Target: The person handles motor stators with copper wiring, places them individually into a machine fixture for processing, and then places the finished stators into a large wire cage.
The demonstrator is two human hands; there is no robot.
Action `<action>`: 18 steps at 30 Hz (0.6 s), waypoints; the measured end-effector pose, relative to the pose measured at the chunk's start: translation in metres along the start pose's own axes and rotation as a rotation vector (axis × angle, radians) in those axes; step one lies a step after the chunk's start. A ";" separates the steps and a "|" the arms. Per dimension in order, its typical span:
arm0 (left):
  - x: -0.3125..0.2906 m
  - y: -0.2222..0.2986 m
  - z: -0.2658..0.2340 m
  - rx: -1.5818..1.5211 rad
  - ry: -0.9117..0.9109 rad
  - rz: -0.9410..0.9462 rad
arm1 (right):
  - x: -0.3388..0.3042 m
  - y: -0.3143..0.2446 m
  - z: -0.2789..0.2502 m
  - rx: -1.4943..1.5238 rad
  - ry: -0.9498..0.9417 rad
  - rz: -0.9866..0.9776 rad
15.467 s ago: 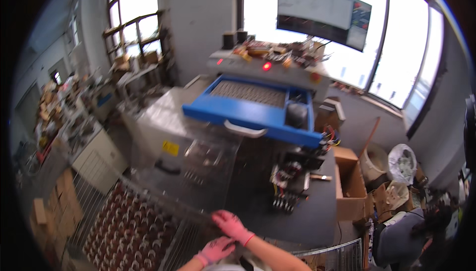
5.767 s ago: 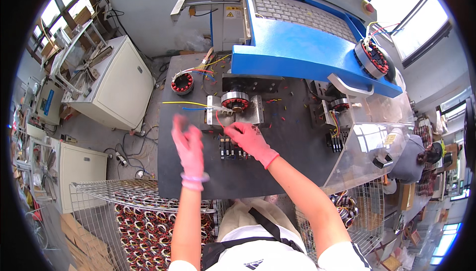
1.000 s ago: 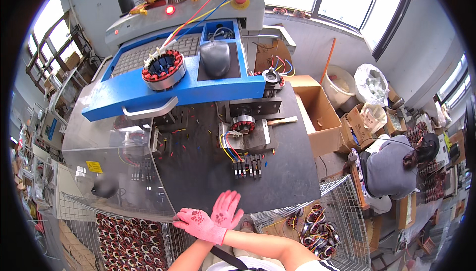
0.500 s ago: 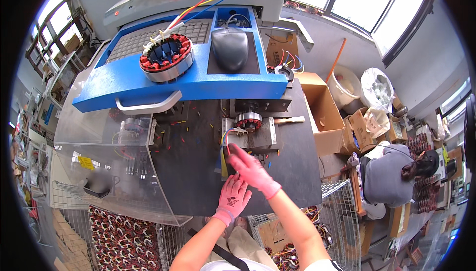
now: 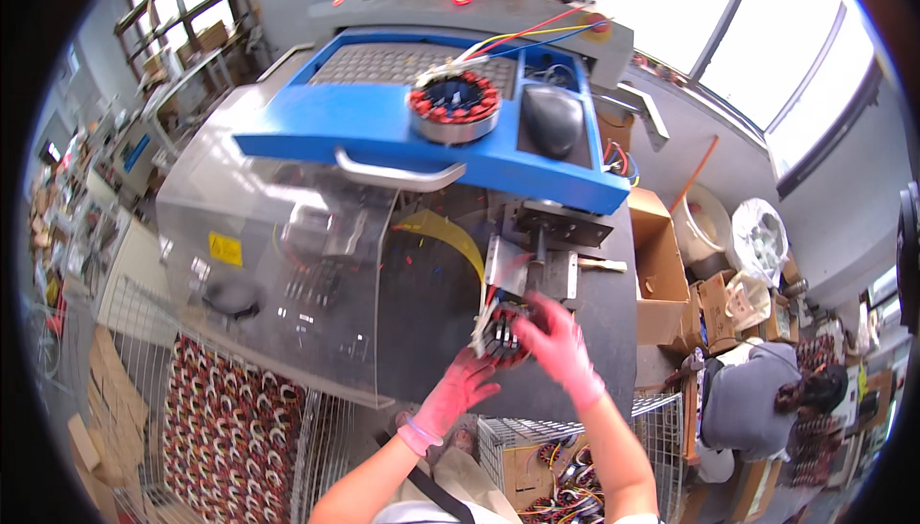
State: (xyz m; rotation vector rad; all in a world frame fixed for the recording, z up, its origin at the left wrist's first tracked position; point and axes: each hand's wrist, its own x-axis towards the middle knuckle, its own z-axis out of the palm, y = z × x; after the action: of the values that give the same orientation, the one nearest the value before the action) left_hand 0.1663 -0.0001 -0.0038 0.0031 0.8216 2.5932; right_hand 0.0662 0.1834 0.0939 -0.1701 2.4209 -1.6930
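Observation:
A motor stator (image 5: pixel 506 334) with a black slotted core and several coloured leads is lifted off the fixture, tilted above the dark bench. My right hand (image 5: pixel 559 340), in a pink glove, grips its right side. My left hand (image 5: pixel 454 393), gloved the same, is just below and left of the stator with its fingers apart; whether the fingertips touch it or its leads cannot be made out. A yellow lead (image 5: pixel 450 232) arcs away to the left, smeared by motion. Beyond the hands is the fixture's bare metal post (image 5: pixel 540 244), between metal plates (image 5: pixel 565 277).
A blue machine shelf (image 5: pixel 335 117) overhangs the bench, bearing another stator (image 5: pixel 454 110) and a black mouse (image 5: pixel 553 120). The clear guard (image 5: pixel 287 275) stands at left. A wooden handle (image 5: pixel 604 264) lies right of the fixture, near a cardboard box (image 5: pixel 661 280). A person (image 5: pixel 757 399) sits at far right.
The stator has come off the fixture post towards me, now in my right hand. My left hand has opened its fingers beside it. The whole view has shifted, with the machine farther right.

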 end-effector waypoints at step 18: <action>-0.281 -0.002 0.017 -0.735 0.190 0.115 | -0.172 -0.040 0.206 0.941 -0.528 0.367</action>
State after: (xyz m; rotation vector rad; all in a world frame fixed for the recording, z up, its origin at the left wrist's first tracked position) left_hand 0.4257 -0.0983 0.0434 -0.4214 -0.1206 2.8791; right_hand 0.2777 0.0142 0.0771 -0.0210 1.0584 -2.0504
